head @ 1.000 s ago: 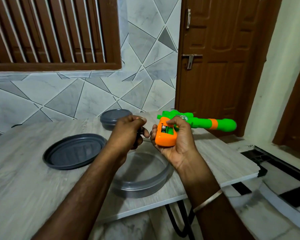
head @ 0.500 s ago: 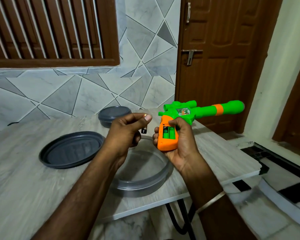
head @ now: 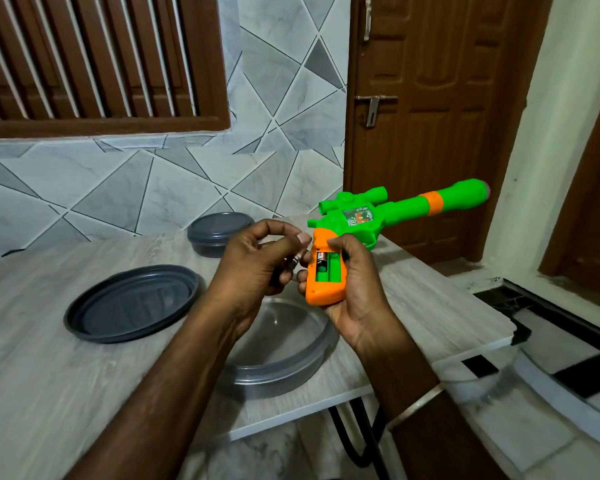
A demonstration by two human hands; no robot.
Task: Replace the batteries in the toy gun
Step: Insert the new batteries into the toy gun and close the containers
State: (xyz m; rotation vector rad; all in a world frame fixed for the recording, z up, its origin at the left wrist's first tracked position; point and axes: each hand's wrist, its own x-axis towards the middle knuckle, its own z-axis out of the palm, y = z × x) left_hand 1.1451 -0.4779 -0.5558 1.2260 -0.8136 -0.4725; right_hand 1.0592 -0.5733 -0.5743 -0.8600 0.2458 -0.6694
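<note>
My right hand grips the orange handle of the green toy gun, barrel pointing up and to the right over the table edge. The battery compartment in the handle faces me with no cover on it; one battery lies in its left slot, and the right slot looks bare. My left hand pinches a small dark battery between thumb and fingers, just left of the handle. Most of that battery is hidden by my fingers.
On the wooden table lie a dark grey lid, a closed grey container at the back, and a clear-topped round container under my hands. The table's edge runs close on the right; a brown door stands behind.
The gun has tilted up so its barrel points higher and the compartment faces me more. My left hand has lowered the battery closer to the handle.
</note>
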